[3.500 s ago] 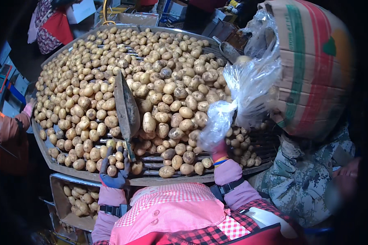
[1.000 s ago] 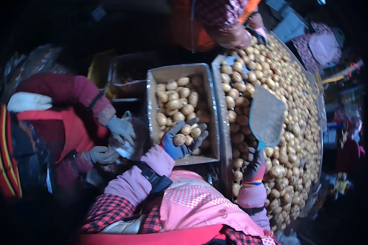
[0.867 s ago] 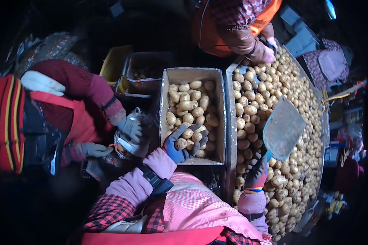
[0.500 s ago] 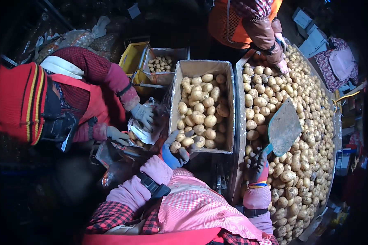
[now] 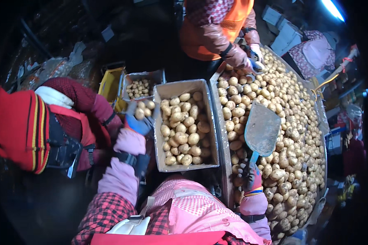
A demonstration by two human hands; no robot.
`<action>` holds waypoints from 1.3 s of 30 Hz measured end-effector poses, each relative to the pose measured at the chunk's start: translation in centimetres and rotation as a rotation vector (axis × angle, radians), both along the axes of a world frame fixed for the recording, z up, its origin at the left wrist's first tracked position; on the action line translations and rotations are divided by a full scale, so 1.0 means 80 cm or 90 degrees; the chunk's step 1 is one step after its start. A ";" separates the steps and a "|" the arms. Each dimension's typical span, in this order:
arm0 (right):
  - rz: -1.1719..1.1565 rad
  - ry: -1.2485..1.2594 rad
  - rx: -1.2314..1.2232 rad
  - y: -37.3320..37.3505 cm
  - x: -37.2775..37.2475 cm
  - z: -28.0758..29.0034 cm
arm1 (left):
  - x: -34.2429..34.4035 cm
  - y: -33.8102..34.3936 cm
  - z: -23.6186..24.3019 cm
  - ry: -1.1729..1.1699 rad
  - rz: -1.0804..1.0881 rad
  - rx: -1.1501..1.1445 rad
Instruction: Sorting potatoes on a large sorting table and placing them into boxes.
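My left hand [image 5: 138, 124], in a blue and grey glove, carries a few potatoes [image 5: 144, 109] in its curled fingers, left of a tall box. That box [image 5: 188, 168] holds many pale potatoes. My right hand [image 5: 252, 177], gloved too, grips the handle of a scoop [image 5: 262, 128] with a wide worn metal blade and a blue-green rim. The blade rests over a large heap of potatoes [image 5: 292, 163] on a raised-edge table. Beyond my left hand, a smaller box [image 5: 154, 76] contains smaller potatoes.
At left, a person in a red knit hat [image 5: 16, 126] bends close to my left arm. Another, in an orange vest [image 5: 233, 24], handles potatoes at the table's far end. A yellow crate [image 5: 110, 83] stands behind the small box. The table's wooden edge [image 5: 221, 139] runs beside the tall box.
My left hand has moved from the tall box's near left corner up its left side, now carrying potatoes. The view has shifted. The far person's hands have come together around a potato.
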State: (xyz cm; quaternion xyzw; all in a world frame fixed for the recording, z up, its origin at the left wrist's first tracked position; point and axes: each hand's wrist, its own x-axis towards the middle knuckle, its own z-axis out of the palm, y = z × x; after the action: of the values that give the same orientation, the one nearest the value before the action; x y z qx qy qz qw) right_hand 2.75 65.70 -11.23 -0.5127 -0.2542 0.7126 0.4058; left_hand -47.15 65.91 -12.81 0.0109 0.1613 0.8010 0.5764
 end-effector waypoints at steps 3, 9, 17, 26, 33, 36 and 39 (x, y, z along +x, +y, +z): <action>-0.035 -0.022 -0.014 -0.003 0.004 0.006 | -0.055 0.075 0.026 0.007 0.048 -0.113; -0.029 0.196 -0.021 0.005 -0.023 0.001 | -0.084 0.096 -0.093 0.039 -0.039 0.028; -0.093 0.565 0.052 -0.029 0.005 0.005 | 0.234 0.125 -0.025 0.024 -0.666 0.081; -0.234 -0.210 0.095 -0.197 0.058 0.017 | 0.383 0.101 0.010 0.141 -0.925 -0.018; -0.452 -0.259 0.106 -0.410 0.068 -0.012 | 0.534 0.042 0.037 0.207 -1.243 0.159; -0.500 -0.271 -0.100 -0.453 0.057 0.037 | 0.590 -0.007 0.066 0.260 -1.331 0.202; -0.621 -0.163 -0.047 -0.522 0.045 0.019 | 0.629 -0.036 0.045 0.202 -1.427 0.237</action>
State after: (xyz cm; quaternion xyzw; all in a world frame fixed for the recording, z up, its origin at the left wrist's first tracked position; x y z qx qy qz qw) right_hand 6.39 23.97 -9.70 -0.6692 -0.0076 0.3799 0.6386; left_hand 3.16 63.05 -9.19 0.3345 0.0108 -0.1615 0.9284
